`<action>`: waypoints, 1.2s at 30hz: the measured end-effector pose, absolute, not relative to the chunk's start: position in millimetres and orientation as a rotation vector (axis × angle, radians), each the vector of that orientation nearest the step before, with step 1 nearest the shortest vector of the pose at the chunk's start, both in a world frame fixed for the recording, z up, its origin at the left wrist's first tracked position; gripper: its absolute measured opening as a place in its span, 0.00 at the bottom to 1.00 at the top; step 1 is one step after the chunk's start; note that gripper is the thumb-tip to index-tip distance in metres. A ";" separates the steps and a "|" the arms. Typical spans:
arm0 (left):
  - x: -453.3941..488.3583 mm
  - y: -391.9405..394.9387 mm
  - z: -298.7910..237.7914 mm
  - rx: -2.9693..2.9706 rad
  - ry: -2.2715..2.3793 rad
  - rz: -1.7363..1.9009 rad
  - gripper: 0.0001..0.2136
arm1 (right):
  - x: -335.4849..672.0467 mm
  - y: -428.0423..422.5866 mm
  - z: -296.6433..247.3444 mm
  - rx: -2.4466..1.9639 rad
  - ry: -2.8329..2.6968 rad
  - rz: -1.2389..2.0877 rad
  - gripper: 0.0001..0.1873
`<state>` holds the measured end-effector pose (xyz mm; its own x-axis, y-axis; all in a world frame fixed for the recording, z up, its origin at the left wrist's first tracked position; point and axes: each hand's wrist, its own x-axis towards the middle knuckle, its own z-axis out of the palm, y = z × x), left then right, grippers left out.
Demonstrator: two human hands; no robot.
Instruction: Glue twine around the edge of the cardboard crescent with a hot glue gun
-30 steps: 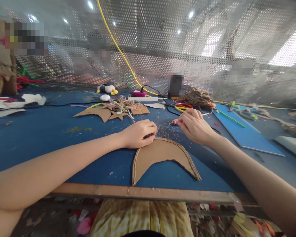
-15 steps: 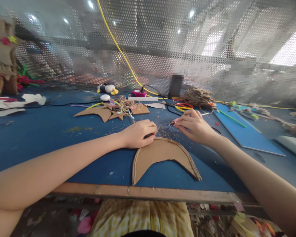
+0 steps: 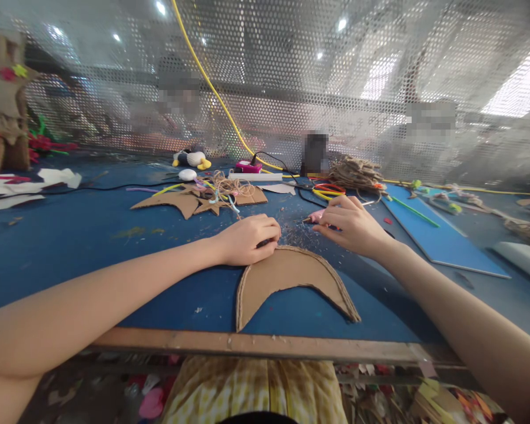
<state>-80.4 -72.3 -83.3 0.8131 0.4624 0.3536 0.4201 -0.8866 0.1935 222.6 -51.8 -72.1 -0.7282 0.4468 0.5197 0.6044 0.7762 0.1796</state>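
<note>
A cardboard crescent (image 3: pixel 287 268) lies on the blue table near its front edge, its horns pointing towards me. My left hand (image 3: pixel 254 238) rests at its upper left edge, with thumb and curled fingers closed at the rim; the fingertips are partly hidden. Beyond the crescent to the right, my right hand (image 3: pixel 347 224) has its fingers bent around the rear of a pink glue gun (image 3: pixel 317 216). Its brown tip points left, and the hand covers the rest of its body.
Behind my left hand lie cardboard star pieces (image 3: pixel 209 205) and tangled twine (image 3: pixel 234 185). A pink box with a plug (image 3: pixel 248 167), a twine bundle (image 3: pixel 355 174) and a blue board (image 3: pixel 441 235) lie farther back and right. A perforated metal screen (image 3: pixel 265 76) rises behind.
My right hand has shifted slightly, so more of the pink glue gun shows. My left hand and the crescent keep their places.
</note>
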 end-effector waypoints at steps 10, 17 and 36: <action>-81.2 -72.9 -83.3 2.871 0.713 0.589 0.08 | 221.2 -51.7 -72.0 -0.738 -2.470 -0.420 0.07; -80.5 -73.0 -82.5 2.864 0.715 0.584 0.08 | 220.2 -56.8 -61.8 -1.422 -2.110 -0.545 0.20; -79.6 -72.8 -81.3 2.843 0.719 0.581 0.08 | 235.3 -42.0 -77.5 -1.702 -2.076 -0.556 0.18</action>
<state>-79.6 -72.8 -81.3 0.8099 0.4842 0.3311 0.4252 -0.8734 0.2373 235.3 -42.0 -77.5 -0.1802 0.8241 0.5371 0.9822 0.1803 0.0530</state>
